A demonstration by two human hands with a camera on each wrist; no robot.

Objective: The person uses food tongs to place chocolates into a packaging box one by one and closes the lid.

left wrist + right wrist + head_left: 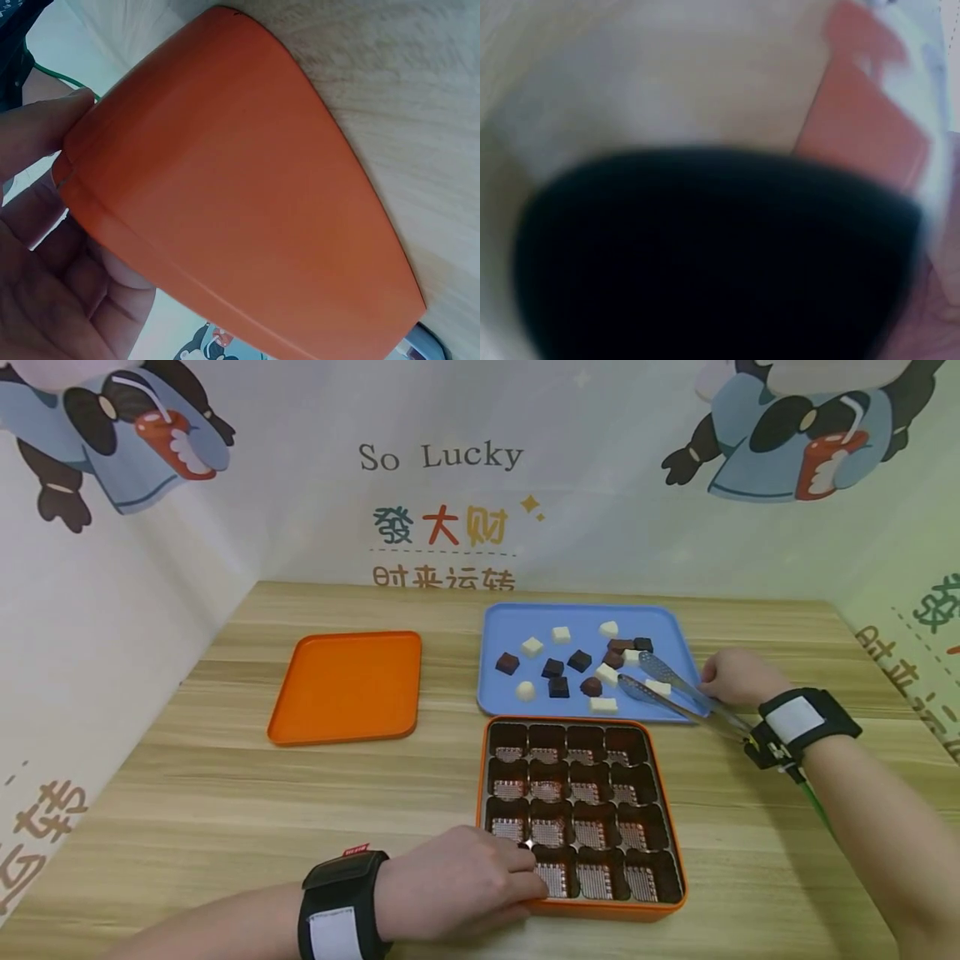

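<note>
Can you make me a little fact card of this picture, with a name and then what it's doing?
Left hand: holds the orange box by its near left corner
Right hand: holds tongs, tips apart, over the blue tray
Blue tray: carries small dark pieces and white pieces
Orange box: has rows of little compartments
Orange lid or tray: lies left of the blue tray

Chocolates (553,668) lie on a tray (585,628) behind a 16-compartment box (600,910), with a lid (345,687) to the left.
</note>
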